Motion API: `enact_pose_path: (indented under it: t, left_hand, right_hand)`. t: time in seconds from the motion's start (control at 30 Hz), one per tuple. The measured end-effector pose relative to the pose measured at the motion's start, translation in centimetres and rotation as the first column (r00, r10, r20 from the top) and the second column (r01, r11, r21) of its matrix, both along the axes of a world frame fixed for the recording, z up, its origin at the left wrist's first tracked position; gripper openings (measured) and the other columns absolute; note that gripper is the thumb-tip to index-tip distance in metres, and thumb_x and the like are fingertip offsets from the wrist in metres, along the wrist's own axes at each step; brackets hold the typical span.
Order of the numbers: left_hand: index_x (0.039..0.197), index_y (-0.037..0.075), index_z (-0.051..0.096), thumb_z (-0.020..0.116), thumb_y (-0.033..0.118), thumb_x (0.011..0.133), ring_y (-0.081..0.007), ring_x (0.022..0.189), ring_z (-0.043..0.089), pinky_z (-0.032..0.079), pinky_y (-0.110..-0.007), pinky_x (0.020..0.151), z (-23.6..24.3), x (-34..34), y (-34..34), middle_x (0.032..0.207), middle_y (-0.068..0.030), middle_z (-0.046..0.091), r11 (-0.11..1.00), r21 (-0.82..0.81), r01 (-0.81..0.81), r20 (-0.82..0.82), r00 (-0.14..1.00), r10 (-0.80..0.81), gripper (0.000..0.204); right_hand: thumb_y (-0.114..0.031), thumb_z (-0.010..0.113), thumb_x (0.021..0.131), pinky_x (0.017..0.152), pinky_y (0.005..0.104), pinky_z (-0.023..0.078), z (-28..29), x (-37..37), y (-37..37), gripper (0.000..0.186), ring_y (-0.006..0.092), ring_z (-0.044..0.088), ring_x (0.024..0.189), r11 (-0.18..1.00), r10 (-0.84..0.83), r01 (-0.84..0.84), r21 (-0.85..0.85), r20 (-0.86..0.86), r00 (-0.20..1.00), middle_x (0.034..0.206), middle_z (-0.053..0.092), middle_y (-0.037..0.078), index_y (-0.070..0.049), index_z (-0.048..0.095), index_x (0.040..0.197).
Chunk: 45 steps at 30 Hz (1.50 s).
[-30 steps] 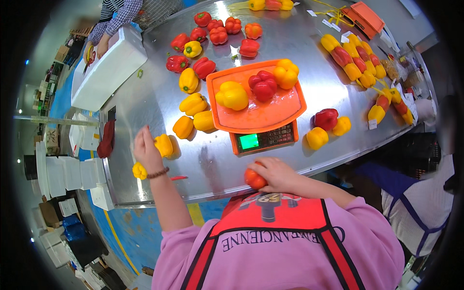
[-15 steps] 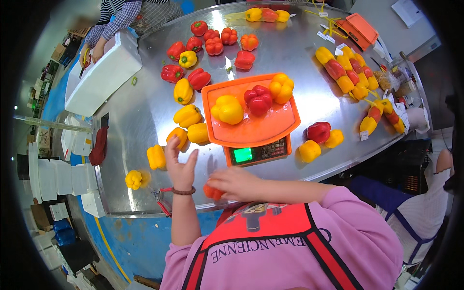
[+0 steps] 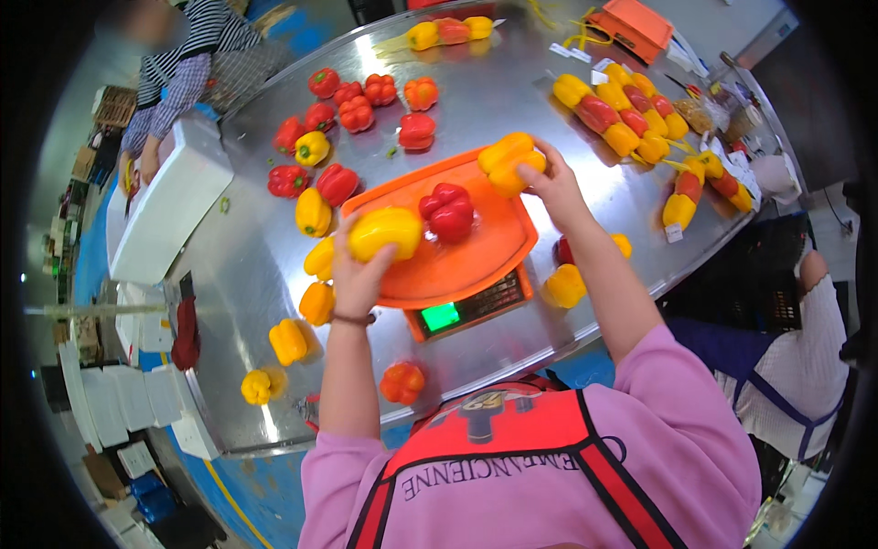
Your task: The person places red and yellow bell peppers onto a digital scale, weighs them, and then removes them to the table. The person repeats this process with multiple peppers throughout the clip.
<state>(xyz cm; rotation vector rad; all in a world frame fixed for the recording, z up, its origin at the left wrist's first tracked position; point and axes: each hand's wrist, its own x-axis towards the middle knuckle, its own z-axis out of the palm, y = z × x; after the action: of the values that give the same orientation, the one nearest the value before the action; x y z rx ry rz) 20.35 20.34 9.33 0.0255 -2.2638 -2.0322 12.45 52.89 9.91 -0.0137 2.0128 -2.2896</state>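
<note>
My left hand (image 3: 358,274) is closed round a yellow bell pepper (image 3: 386,232) at the left side of the orange weighing tray (image 3: 412,285). At the tray's far right, my right hand (image 3: 549,183) grips another yellow bell pepper (image 3: 508,165), its fingers partly hidden behind it. Between the two sits a red bell pepper (image 3: 446,212) on the tray. Below the tray shows the scale's base with a lit green display (image 3: 441,317). An orange-red bell pepper (image 3: 402,382) lies at the table's near edge.
Red peppers (image 3: 356,113) and a few yellow ones lie behind and left of the scale. Wrapped rows of yellow and red peppers (image 3: 631,114) are at the right. A person (image 3: 197,78) handles a white foam box (image 3: 178,197) at the far left. Another person (image 3: 777,384) is at the right.
Both hands have moved up to the tray and taken hold of the two yellow peppers there. My right hand has let go of the orange-red pepper near the edge.
</note>
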Motion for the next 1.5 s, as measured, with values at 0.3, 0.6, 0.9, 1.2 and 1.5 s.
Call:
enact_pose_path:
  t: [0.3, 0.6, 0.9, 1.2, 1.5]
  left_hand:
    - [0.143, 0.01, 0.041, 0.044, 0.057, 0.098, -0.0356, 0.117, 0.059, 0.058, -0.041, 0.092, -0.4, 0.8, 0.1, 0.136, -0.0234, 0.052, 0.224, 0.973, -0.055, 0.134, 0.925, -0.356, 0.065]
    - [0.141, 0.009, 0.044, 0.046, 0.055, 0.098, -0.0347, 0.116, 0.06, 0.057, -0.043, 0.092, -0.5, -0.3, -1.2, 0.137, -0.02, 0.052, 0.17, 0.982, -0.087, 0.139, 0.935, -0.326, 0.064]
    - [0.142, 0.012, 0.043, 0.048, 0.058, 0.096, -0.0306, 0.119, 0.059, 0.055, -0.042, 0.095, 0.2, -2.3, -1.6, 0.138, -0.0131, 0.053, 0.327, 0.935, -0.138, 0.211, 0.957, -0.2, 0.066]
    - [0.142, 0.015, 0.042, 0.046, 0.062, 0.095, -0.0245, 0.116, 0.06, 0.057, -0.039, 0.091, 1.0, -3.1, -0.3, 0.137, -0.0063, 0.053, 0.463, 0.862, -0.208, 0.292, 0.949, -0.117, 0.067]
    - [0.144, 0.012, 0.04, 0.059, 0.053, 0.093, -0.0255, 0.125, 0.054, 0.051, -0.04, 0.1, 1.9, -7.6, 1.7, 0.14, -0.0068, 0.051, 0.674, 0.738, -0.008, 0.188, 0.963, -0.194, 0.068]
  right_hand:
    - [-0.048, 0.042, 0.102, 0.091, 0.035, 0.056, 2.0, 3.9, -0.2, 0.053, 0.0253, 0.063, 0.109, 0.557, 0.27, 0.156, -0.816, 0.355, 0.895, 0.13, 0.055, 0.01, -0.009, 0.046, 0.138]
    - [-0.026, 0.07, 0.09, 0.1, 0.039, 0.048, -3.3, -2.9, 4.5, 0.062, 0.0249, 0.057, 0.118, 0.877, -0.374, 0.395, -0.273, 0.127, 0.918, 0.131, 0.053, 0.014, -0.004, 0.04, 0.14]
    - [-0.032, 0.082, 0.07, 0.102, 0.0411, 0.044, -12.9, -13.2, 15.8, 0.089, 0.0384, 0.054, 0.118, 0.335, -0.357, 0.376, 0.864, -0.253, 0.899, 0.132, 0.052, 0.023, -0.002, 0.04, 0.142]
    - [-0.036, 0.08, 0.074, 0.106, 0.0453, 0.039, -6.1, -10.4, 7.8, 0.081, 0.0382, 0.045, 0.127, 0.314, 0.08, 0.624, 0.715, -0.675, 0.733, 0.138, 0.049, 0.018, -0.008, 0.045, 0.141]
    - [-0.026, 0.083, 0.069, 0.1, 0.043, 0.046, -0.1, -2.5, -5.3, 0.078, 0.0376, 0.053, 0.121, 0.645, 0.634, -0.225, 0.73, -0.346, 0.692, 0.134, 0.049, 0.018, -0.014, 0.046, 0.137]
